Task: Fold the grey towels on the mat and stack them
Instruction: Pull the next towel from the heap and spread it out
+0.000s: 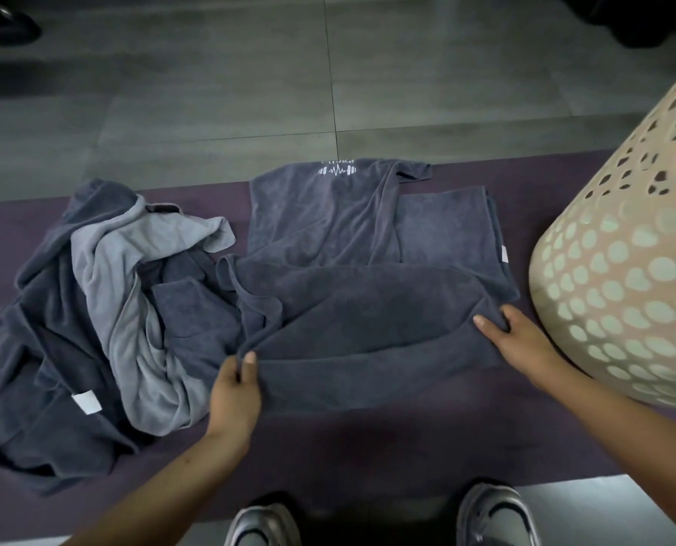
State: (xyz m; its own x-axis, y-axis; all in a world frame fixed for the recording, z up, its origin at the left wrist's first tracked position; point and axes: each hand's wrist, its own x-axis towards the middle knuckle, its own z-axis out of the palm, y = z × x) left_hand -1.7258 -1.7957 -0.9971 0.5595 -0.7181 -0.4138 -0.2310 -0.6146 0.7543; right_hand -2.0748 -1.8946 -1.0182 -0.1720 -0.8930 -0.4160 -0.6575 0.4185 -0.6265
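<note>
- Left hand [234,382], head view: thumb and fingers pinch a raised ridge of the dark grey towel [367,325] at its near-left corner, on the side away from the laundry basket [620,277].
- Right hand [513,336]: fingers are curled over the towel's near-right corner, gripping the fabric just beside the basket's base.
- Both hands sit at the two ends of the towel's near edge; its long axis runs left to right, from the crumpled pile toward the basket, so the fold most likely goes away from the person, toward the far edge of the purple mat [367,439].
- Spread between the hands, the towel is wrinkled and not yet squared. Beyond it, farther from the person and still left of the basket, lie a towel with a white logo [320,214] and a flatter one [446,226] bearing a small tag.
- Far from the basket, a heap of unfolded towels [92,321], dark and lighter grey, waits; no finished stack shows yet.
</note>
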